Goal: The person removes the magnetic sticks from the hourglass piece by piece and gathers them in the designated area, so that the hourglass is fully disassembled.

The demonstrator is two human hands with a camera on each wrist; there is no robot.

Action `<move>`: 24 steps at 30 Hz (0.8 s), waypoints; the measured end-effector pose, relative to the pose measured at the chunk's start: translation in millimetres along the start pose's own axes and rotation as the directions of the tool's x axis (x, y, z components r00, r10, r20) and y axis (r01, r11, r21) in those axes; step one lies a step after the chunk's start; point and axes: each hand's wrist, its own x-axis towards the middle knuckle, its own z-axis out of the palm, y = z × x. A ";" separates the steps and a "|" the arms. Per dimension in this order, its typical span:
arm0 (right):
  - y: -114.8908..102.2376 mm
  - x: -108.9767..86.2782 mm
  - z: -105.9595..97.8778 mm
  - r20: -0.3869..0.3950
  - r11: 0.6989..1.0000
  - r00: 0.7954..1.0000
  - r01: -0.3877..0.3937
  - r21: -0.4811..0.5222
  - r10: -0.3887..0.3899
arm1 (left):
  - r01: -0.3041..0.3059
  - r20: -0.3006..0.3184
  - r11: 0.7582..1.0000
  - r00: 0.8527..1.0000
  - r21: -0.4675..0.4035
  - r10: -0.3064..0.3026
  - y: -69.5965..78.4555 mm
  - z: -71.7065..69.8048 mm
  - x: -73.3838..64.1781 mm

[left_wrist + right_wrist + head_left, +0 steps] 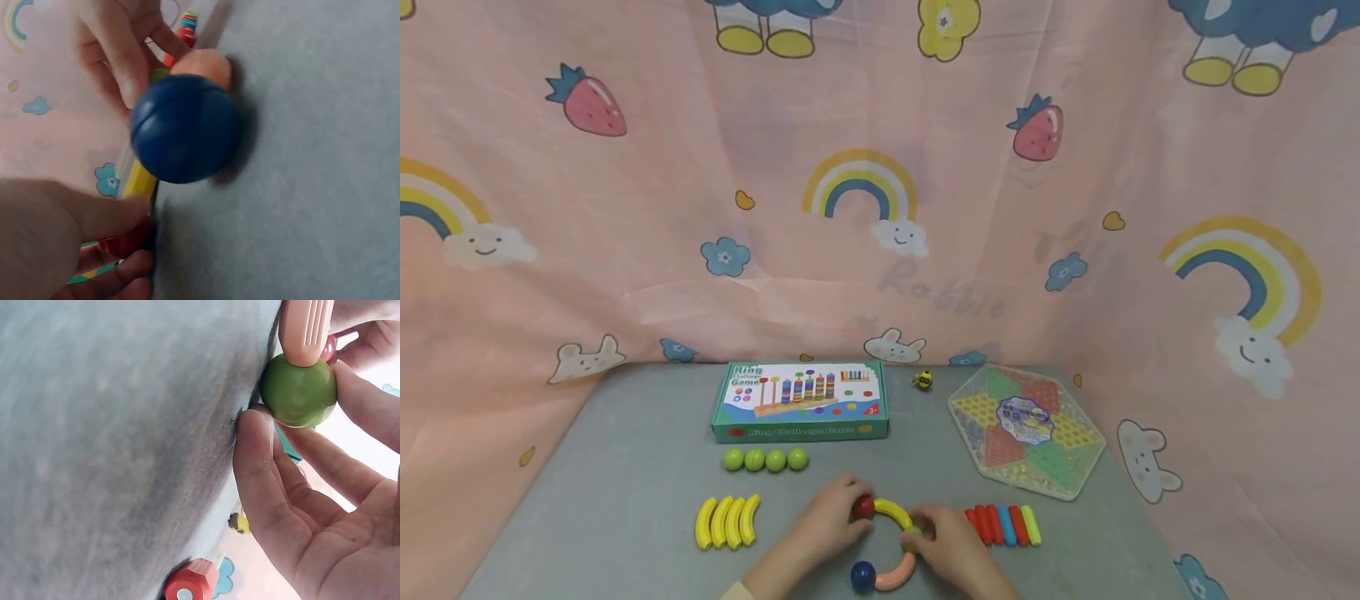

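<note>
On the grey table in the head view, balls and curved sticks are joined in a C-shaped chain. My left hand (829,515) holds the red ball (863,507) at its upper end. From there a yellow curved stick (892,510) runs to a green ball (300,390). My right hand (953,546) pinches this green ball between thumb and fingers, as the right wrist view shows. A peach curved stick (897,575) leads from the green ball to a dark blue ball (186,128) at the lower end, which neither hand touches.
Yellow curved sticks (727,522) lie in a row at left, below several green balls (765,459). Short coloured sticks (1004,526) lie right of my right hand. A game box (800,402), a bee figure (923,381) and a hexagonal game board (1028,431) are farther back.
</note>
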 end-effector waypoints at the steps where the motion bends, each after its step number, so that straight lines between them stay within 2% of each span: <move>1: 0.2 0.2 0.3 0.001 1.000 1.000 -0.002 -0.001 0.002 | 0.004 0.001 1.000 1.000 0.010 -0.004 0.5 0.5 -0.1; 5: 1.5 1.0 0.8 0.005 1.000 1.000 -0.006 0.003 0.006 | 0.000 0.021 1.000 1.000 0.020 0.000 2.7 -0.1 -0.2; 10: 4.4 1.9 1.1 -0.003 1.000 1.000 0.020 0.011 -0.020 | -0.035 0.044 0.999 0.998 0.016 0.034 1.5 -1.4 -0.7; 15: 5.3 0.8 1.3 -0.003 0.999 0.999 0.043 0.016 -0.043 | -0.056 0.041 0.998 0.998 -0.006 0.057 -3.1 -1.9 -2.5; 21: 3.8 1.2 0.8 -0.005 0.999 0.999 0.035 0.013 -0.035 | -0.033 -0.021 0.998 0.999 -0.049 0.032 -5.2 -4.2 -5.6; 24: 2.9 0.4 1.6 -0.007 0.999 0.999 0.034 0.012 -0.034 | -0.015 -0.111 0.999 0.994 -0.048 0.009 -6.2 -7.0 -6.1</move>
